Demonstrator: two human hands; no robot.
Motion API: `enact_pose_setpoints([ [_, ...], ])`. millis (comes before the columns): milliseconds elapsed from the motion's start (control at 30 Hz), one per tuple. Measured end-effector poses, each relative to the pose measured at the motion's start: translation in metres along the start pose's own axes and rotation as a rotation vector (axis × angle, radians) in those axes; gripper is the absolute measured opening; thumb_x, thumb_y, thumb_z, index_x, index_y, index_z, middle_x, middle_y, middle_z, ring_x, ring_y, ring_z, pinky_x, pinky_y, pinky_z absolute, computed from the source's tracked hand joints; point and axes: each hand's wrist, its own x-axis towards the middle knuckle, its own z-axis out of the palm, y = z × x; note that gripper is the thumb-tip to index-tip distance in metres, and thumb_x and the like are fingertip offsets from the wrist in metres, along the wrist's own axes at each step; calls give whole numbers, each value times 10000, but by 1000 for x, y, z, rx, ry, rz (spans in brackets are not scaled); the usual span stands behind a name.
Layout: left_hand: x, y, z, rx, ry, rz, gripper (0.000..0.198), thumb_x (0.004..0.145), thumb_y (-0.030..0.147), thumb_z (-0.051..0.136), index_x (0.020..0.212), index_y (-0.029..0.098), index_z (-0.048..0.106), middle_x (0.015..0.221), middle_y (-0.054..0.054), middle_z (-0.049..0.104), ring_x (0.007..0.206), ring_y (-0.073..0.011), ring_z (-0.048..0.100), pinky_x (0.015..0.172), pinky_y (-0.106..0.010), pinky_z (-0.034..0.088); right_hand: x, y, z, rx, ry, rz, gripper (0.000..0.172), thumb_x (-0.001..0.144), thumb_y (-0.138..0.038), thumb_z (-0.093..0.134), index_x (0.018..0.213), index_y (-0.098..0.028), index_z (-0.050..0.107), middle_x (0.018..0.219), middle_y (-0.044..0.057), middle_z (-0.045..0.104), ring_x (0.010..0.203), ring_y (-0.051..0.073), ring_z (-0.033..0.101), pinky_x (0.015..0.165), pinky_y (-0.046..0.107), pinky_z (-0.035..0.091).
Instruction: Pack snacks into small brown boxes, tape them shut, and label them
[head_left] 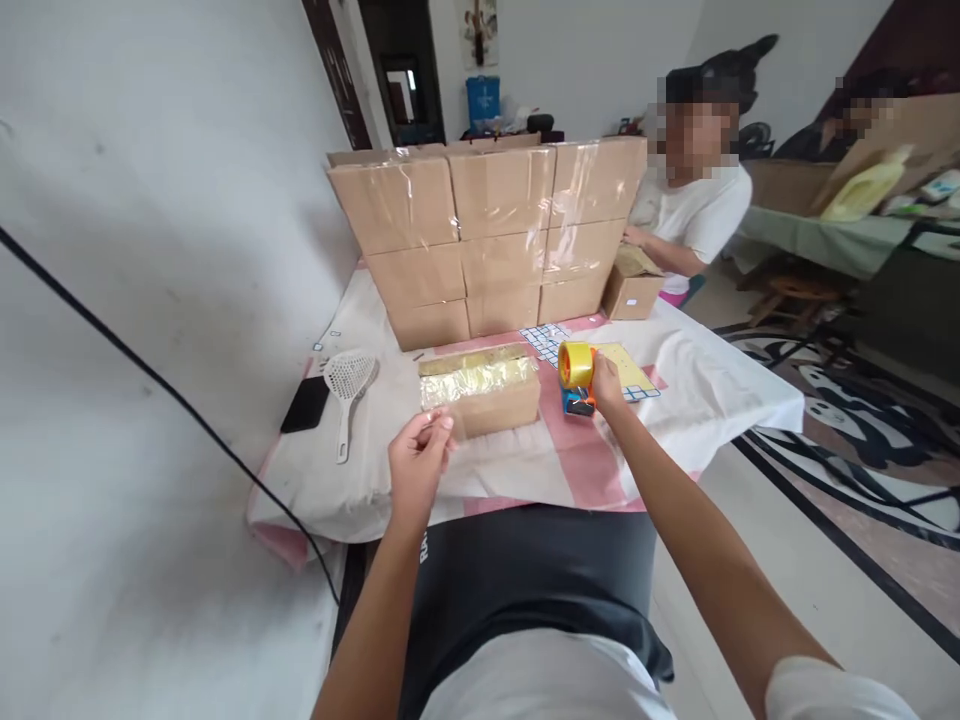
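Observation:
A small cardboard box (491,405) lies on the table in front of me, its top covered with shiny clear tape. My left hand (421,450) is closed in a pinch at the box's front left corner, on what looks like a strip of clear tape. To the right of the box, my right hand (606,382) grips a tape dispenser (578,400) by its orange handle. The dispenser is blue and orange and carries a yellowish tape roll (575,364). It is held just above the table, apart from the box.
Behind the box rises a wall of stacked, taped cartons (499,235). A white slotted skimmer (348,385) and a black phone (304,404) lie at left. At the far right corner, a co-worker (694,200) sits by another box (631,290). The tablecloth (720,390) hangs over the table's edges.

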Motion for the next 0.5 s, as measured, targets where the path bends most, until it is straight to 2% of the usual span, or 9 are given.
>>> enact_pose_setpoints([
  [67, 2, -1, -4, 11, -8, -13, 402, 821, 476, 762, 1036, 139, 728, 541, 35, 604, 391, -54, 405, 384, -182, 303, 18, -4, 13, -5, 14, 25, 586, 957, -700, 376, 778, -190, 603, 806, 123, 667, 845, 282, 637, 773, 406, 525],
  [133, 2, -1, -8, 18, -5, -32, 408, 832, 481, 754, 1058, 143, 725, 542, 37, 606, 388, -50, 399, 390, -180, 308, 22, -6, 19, -24, 73, 55, 533, 997, -614, 339, 815, -184, 593, 884, 145, 663, 927, 291, 619, 860, 426, 495],
  [200, 1, -1, -10, 24, 4, -59, 397, 851, 478, 737, 1077, 152, 721, 539, 47, 598, 388, -44, 390, 402, -178, 317, 5, -9, 18, -22, 174, 31, 468, 1022, -532, 315, 923, -172, 599, 995, 151, 649, 1018, 285, 591, 935, 431, 459],
  [267, -1, -2, -9, 29, 7, -81, 381, 862, 466, 730, 1084, 156, 720, 537, 51, 596, 392, -43, 387, 410, -179, 319, -32, -17, 15, 64, 208, -106, 407, 1021, -499, 366, 1027, -176, 615, 1044, 123, 637, 1026, 258, 584, 930, 405, 459],
  [300, -4, -3, -7, 34, 3, -86, 375, 863, 461, 730, 1084, 157, 721, 535, 51, 596, 395, -45, 388, 413, -181, 321, -55, -25, 13, 147, 134, -222, 374, 1004, -506, 443, 1046, -189, 637, 1028, 99, 641, 990, 244, 593, 896, 387, 470],
  [367, -9, -6, -2, 49, -22, -82, 367, 866, 455, 728, 1087, 162, 725, 538, 49, 602, 403, -50, 393, 425, -189, 335, -99, -45, 13, 255, -136, -385, 298, 950, -497, 602, 1020, -221, 692, 947, 53, 636, 877, 211, 589, 809, 355, 474],
  [433, -16, -8, 6, 72, -65, -59, 357, 872, 452, 723, 1093, 172, 729, 548, 46, 613, 419, -60, 419, 452, -201, 367, -132, -70, 18, 287, -338, -435, 247, 907, -448, 698, 1040, -243, 728, 898, 28, 607, 823, 190, 566, 761, 337, 464],
  [500, -24, -9, 13, 95, -105, -28, 343, 882, 445, 713, 1111, 189, 728, 573, 40, 631, 457, -78, 478, 500, -216, 412, -147, -91, 25, 321, -434, -431, 207, 878, -389, 742, 1030, -249, 743, 865, 13, 575, 802, 178, 548, 745, 329, 457],
])
